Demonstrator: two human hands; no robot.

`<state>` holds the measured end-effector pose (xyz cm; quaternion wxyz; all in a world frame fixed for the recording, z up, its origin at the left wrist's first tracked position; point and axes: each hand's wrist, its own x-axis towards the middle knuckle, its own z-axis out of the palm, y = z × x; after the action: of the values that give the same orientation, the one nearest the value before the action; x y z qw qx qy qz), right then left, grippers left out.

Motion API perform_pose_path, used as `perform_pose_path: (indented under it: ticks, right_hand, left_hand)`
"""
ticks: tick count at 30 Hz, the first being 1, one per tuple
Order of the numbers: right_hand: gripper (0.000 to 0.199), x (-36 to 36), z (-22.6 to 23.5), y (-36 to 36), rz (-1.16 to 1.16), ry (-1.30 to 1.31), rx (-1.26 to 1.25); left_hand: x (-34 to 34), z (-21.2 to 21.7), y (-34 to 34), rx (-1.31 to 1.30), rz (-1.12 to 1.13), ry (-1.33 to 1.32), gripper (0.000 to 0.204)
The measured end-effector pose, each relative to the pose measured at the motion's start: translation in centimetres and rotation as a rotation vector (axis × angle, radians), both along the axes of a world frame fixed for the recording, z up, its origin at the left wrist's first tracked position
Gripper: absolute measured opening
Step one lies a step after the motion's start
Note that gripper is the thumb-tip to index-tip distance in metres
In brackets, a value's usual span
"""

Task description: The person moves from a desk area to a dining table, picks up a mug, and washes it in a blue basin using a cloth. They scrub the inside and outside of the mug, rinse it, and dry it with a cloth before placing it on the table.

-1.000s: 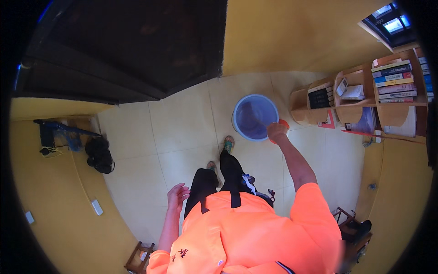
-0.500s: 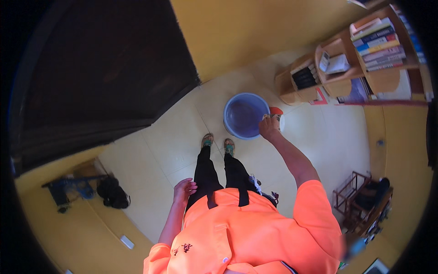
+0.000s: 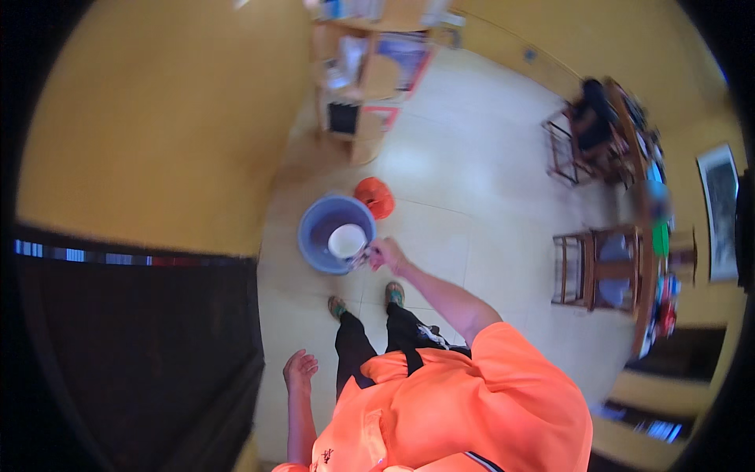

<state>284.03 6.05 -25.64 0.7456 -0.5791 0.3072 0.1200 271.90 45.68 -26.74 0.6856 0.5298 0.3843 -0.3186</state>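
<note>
My right hand (image 3: 387, 255) is closed around the handle of a white round dipper (image 3: 346, 241). Its bowl is above or inside the near right part of a large blue bucket (image 3: 313, 250) on the floor ahead of my feet; how deep it sits, I cannot tell. An orange rounded thing (image 3: 374, 198), perhaps a roll of plastic twine, lies against the bucket's far right side. My left hand (image 3: 300, 370) hangs low at my left side, fingers apart and slightly bent, with nothing in it.
A wooden bookshelf (image 3: 368, 135) stands beyond the bucket, along the yellow wall (image 3: 157, 126). At left hangs a dark curtain or panel (image 3: 149, 338). Wooden chairs (image 3: 594, 271) and a long table (image 3: 646, 307) line the right side. Pale tiles (image 3: 440, 228) cover the floor.
The view has turned to the right, so the shelf and bucket appear further left. My right hand has moved from the bucket's right side to its near right rim, and the dipper now shows over the bucket.
</note>
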Motion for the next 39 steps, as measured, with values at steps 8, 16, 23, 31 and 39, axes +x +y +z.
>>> perform_pose_path:
  ticks: [8,16,23,31,39]
  right_hand:
    - [0.045,-13.6,12.0,-2.4,-0.217,-0.541,0.363]
    - [0.043,-26.8,13.6,-14.1,-0.353,-0.615,0.17]
    - [0.043,-37.8,13.6,-27.4,-0.545,-0.58,0.064]
    - [0.045,-41.8,12.3,-44.5,-0.845,-0.589,0.015]
    - [0.041,-43.2,14.0,-70.3,-1.047,-0.481,-0.12]
  left_hand:
    - [9.1,11.1,-19.5,-0.608,-0.231,-0.208,0.053]
    - [2.0,15.7,-43.9,-0.812,-0.508,-0.045,0.05]
    - [-6.1,13.4,-62.2,-0.822,-0.732,0.281,0.054]
    - [-10.8,12.0,-84.4,-0.885,-0.949,0.397,0.059]
    - [-13.3,13.2,-114.4,-0.957,-1.149,0.495,0.056]
